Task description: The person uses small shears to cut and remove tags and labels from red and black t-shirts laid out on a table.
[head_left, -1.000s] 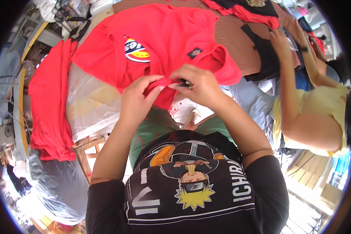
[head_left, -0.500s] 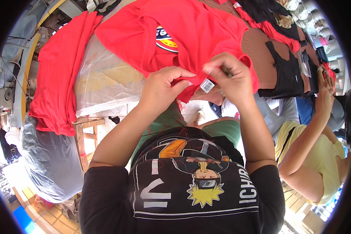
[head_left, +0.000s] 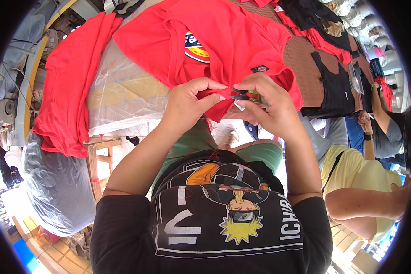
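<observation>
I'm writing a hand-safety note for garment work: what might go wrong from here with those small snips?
The dark-bladed snips in the right hand point toward the left hand, so a slip might nick it. Their blades are also close to the pinched edge of the red garment, so they might catch its cloth. A white label sits just below the blades and could get clipped too.
</observation>
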A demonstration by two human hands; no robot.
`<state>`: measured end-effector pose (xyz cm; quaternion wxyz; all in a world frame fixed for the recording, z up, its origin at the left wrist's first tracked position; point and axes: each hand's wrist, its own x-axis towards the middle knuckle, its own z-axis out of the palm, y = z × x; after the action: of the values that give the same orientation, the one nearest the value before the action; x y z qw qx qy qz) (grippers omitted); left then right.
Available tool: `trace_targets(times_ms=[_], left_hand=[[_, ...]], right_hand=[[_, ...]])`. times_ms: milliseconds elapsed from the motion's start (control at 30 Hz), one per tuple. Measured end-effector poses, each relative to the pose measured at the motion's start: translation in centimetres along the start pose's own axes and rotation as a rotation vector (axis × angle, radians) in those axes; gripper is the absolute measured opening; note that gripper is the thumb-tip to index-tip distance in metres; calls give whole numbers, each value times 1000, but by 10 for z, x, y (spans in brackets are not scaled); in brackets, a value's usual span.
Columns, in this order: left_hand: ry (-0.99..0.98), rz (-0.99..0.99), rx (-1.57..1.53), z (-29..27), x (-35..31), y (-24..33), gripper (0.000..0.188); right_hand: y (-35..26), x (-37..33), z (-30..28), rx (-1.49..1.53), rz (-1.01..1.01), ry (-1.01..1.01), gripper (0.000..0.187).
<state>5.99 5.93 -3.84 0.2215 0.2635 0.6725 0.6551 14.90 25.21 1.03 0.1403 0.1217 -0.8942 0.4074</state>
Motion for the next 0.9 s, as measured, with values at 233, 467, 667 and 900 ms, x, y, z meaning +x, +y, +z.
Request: trace_targets(times_ms=[233, 467, 667, 900], left_hand=[[21, 48, 118, 0, -1, 2, 22], [211, 392, 447, 12, 8, 19, 22], [120, 185, 252, -13, 23, 17, 20], [184, 371, 572, 14, 14, 23, 23]], right_hand=[[14, 5, -1, 18, -67, 137, 26], [25, 20, 14, 111, 101, 99, 21], [27, 32, -23, 384, 307, 13, 18], [35, 29, -10, 412, 365, 27, 22]])
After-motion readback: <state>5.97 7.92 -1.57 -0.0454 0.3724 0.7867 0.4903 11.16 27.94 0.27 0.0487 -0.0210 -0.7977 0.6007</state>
